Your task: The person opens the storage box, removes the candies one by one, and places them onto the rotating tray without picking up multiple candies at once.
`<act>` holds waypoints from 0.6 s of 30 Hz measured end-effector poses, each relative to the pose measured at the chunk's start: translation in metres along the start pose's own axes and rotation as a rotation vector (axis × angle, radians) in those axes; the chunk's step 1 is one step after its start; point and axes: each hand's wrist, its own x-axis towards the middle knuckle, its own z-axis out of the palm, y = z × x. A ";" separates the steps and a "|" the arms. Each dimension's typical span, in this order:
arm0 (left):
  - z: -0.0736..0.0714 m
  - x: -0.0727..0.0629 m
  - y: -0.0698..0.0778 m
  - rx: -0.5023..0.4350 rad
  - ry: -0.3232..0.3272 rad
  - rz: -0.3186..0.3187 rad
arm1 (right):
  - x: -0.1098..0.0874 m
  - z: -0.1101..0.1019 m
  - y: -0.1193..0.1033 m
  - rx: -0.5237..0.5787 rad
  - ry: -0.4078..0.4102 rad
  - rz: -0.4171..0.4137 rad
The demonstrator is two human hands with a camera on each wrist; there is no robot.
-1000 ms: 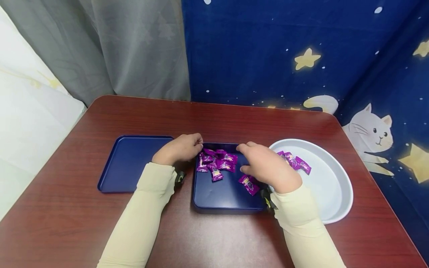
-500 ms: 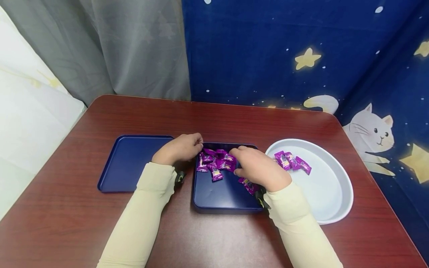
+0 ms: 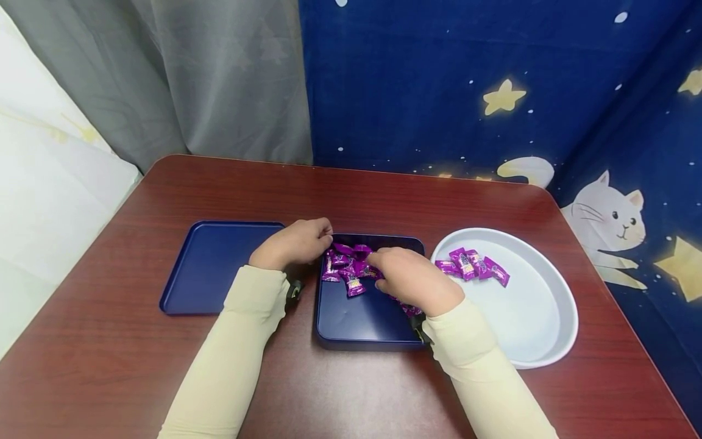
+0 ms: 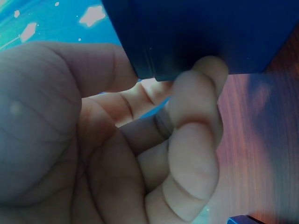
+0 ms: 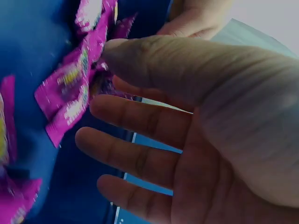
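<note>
A dark blue rectangular box [image 3: 362,323] holds several purple wrapped candies [image 3: 353,285], mostly bunched at its far left. My left hand [image 3: 292,244] grips the box's far left corner, thumb [image 4: 100,67] against one wall and curled fingertips against another. My right hand [image 3: 419,277] reaches into the box from the right. In the right wrist view, its thumb tip overlaps a candy [image 5: 70,81] in the bunch, and the other fingers [image 5: 140,156] extend loosely, apart from one another. Another candy in the box lies partly hidden under the right wrist.
A round white tray [image 3: 526,323] with several more purple candies [image 3: 474,265] stands right of the box, partly beneath the right forearm. A flat dark blue lid [image 3: 211,268] lies to the left. Curtains hang behind the brown table [image 3: 307,390].
My right hand has moved left and slightly down from the box's right side to the bunched candies, uncovering more of those in the white tray. The left hand has stayed at the corner.
</note>
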 end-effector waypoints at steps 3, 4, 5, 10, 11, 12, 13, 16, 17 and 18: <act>0.000 0.000 0.000 0.005 -0.002 0.000 | 0.003 0.004 -0.001 -0.008 0.009 -0.030; 0.000 0.000 0.000 0.007 -0.002 -0.002 | 0.005 0.006 -0.001 -0.009 0.008 -0.037; 0.000 0.000 0.000 0.009 -0.001 -0.003 | 0.006 0.007 -0.001 -0.011 0.005 -0.042; 0.000 0.000 0.001 0.019 0.005 -0.008 | 0.008 0.011 0.001 -0.021 -0.017 -0.054; 0.000 0.000 0.001 0.018 0.006 -0.009 | 0.008 0.011 0.001 -0.022 -0.023 -0.051; 0.000 0.000 0.001 0.017 0.005 -0.009 | 0.008 0.012 0.001 -0.022 -0.024 -0.048; 0.000 0.000 0.001 0.014 0.005 -0.010 | 0.008 0.012 0.002 -0.021 -0.027 -0.044; 0.000 0.000 0.001 0.007 0.005 -0.010 | 0.008 0.013 0.003 -0.021 -0.031 -0.035; 0.000 0.000 0.001 0.005 0.003 -0.009 | 0.008 0.013 0.003 -0.022 -0.028 -0.036; 0.000 0.000 0.001 0.004 0.003 -0.008 | 0.008 0.013 0.003 -0.022 -0.026 -0.035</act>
